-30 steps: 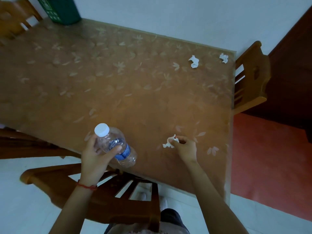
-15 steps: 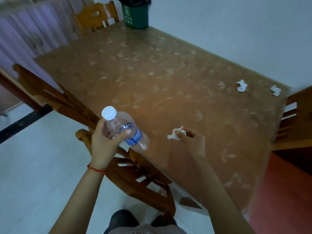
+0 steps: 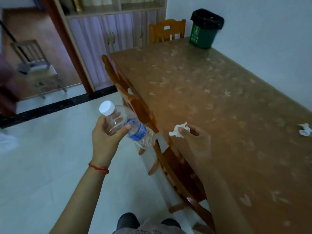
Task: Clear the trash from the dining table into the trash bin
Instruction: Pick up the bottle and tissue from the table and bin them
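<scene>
My left hand (image 3: 105,137) grips a clear plastic bottle (image 3: 128,125) with a white cap and blue label, held over the floor left of the table. My right hand (image 3: 196,141) pinches a crumpled white tissue (image 3: 176,131) above the table's near-left edge. Another crumpled tissue (image 3: 304,130) lies on the brown dining table (image 3: 219,92) at the far right. A green trash bin (image 3: 205,28) with a black liner stands on the table's far corner by the wall.
A wooden chair (image 3: 152,132) is tucked under the table's left side, just beside my hands. Another wooden chair (image 3: 167,30) stands at the far end next to the bin. A cabinet (image 3: 109,31) and a doorway lie beyond, pale tiled floor (image 3: 42,166) to the left.
The view has swung left along the table, bringing the bin and cabinet into sight. Both hands still hold the bottle and tissue, now lifted off the table at its left edge.
</scene>
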{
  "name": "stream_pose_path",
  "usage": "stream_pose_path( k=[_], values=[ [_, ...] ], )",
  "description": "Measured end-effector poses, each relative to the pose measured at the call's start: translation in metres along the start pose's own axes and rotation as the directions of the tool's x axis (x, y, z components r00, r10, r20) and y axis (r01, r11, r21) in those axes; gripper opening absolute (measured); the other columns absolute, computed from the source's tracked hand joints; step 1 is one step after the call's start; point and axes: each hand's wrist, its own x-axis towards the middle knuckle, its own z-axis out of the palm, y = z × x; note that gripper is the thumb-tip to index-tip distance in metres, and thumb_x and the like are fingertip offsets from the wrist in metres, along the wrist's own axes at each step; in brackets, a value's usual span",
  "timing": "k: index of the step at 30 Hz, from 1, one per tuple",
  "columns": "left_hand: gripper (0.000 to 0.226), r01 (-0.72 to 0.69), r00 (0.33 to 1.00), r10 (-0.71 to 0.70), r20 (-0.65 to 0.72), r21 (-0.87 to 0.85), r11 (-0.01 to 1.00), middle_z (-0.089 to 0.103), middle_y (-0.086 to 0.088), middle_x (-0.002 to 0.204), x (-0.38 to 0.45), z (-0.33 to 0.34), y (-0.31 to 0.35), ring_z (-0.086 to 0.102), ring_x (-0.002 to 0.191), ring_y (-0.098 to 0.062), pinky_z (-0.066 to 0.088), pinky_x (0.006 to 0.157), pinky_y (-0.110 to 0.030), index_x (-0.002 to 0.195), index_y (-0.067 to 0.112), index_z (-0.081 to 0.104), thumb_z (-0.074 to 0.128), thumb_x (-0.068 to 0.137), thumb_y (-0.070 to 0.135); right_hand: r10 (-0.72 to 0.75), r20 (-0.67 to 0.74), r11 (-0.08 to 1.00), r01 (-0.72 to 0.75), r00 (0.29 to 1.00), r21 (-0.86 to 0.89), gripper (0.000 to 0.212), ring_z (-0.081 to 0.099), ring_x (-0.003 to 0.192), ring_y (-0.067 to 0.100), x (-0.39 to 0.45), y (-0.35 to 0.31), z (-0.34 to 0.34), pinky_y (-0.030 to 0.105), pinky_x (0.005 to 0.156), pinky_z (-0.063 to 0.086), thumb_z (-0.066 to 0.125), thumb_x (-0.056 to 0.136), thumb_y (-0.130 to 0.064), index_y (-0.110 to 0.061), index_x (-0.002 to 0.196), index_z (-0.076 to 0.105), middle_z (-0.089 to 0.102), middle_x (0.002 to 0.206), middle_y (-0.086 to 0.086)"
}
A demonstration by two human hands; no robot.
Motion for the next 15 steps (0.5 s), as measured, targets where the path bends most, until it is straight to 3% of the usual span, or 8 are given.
stream_pose_path(
  k=[2,4,7,11,15],
  values=[
    [0.060,0.012,0.998,-0.012,-0.057,0.002,1.000,0.061,0.001,0.115,0.004,-0.032,-0.005,0.061,0.103,-0.008,0.053,0.079,-0.014,0.116,0.023,0.052,0.070,0.060,0.034,-0.038,0.058,0.999,0.040,0.998,-0.025,0.015,0.064,0.063,-0.006,-0.004,-0.004,0.033,0.006,0.057,0.047,0.075,0.073,-0.020,-0.026,0.086,0.072,0.070,0.072,-0.015],
    [0.059,0.027,0.994,-0.026,-0.106,0.003,1.000,0.060,-0.004,0.118,0.006,-0.065,-0.011,0.060,0.104,-0.012,0.053,0.080,-0.015,0.119,0.019,0.051,0.071,0.064,0.025,-0.061,0.113,0.997,0.066,0.992,-0.048,0.011,0.061,0.060,-0.007,-0.010,-0.006,0.065,0.004,0.054,0.045,0.075,0.073,-0.021,-0.027,0.081,0.071,0.068,0.070,-0.016],
    [0.054,0.053,0.985,-0.051,-0.165,0.008,0.999,0.061,-0.005,0.117,0.008,-0.110,-0.022,0.061,0.104,-0.015,0.053,0.079,-0.014,0.118,0.020,0.050,0.071,0.069,0.015,-0.076,0.191,0.993,0.091,0.979,-0.070,0.014,0.062,0.063,0.000,-0.019,-0.003,0.112,0.008,0.057,0.046,0.074,0.075,-0.021,-0.020,0.088,0.070,0.068,0.075,-0.007],
    [0.053,0.084,0.964,-0.077,-0.253,0.018,0.996,0.062,-0.002,0.113,0.003,-0.161,-0.034,0.061,0.102,-0.009,0.051,0.074,-0.011,0.117,0.020,0.051,0.073,0.070,0.009,-0.075,0.279,0.985,0.114,0.957,-0.128,0.019,0.059,0.057,0.002,-0.032,0.003,0.169,0.002,0.045,0.040,0.073,0.076,-0.021,-0.013,0.092,0.069,0.065,0.072,-0.006],
    [0.051,0.127,0.928,-0.111,-0.356,0.021,0.992,0.062,-0.002,0.111,-0.007,-0.198,-0.044,0.061,0.101,-0.009,0.050,0.072,-0.009,0.115,0.017,0.052,0.073,0.070,0.005,-0.092,0.379,0.980,0.152,0.921,-0.130,0.010,0.057,0.058,0.001,-0.044,0.007,0.213,0.004,0.052,0.042,0.074,0.074,-0.014,-0.009,0.081,0.067,0.066,0.074,0.014]
  ],
)
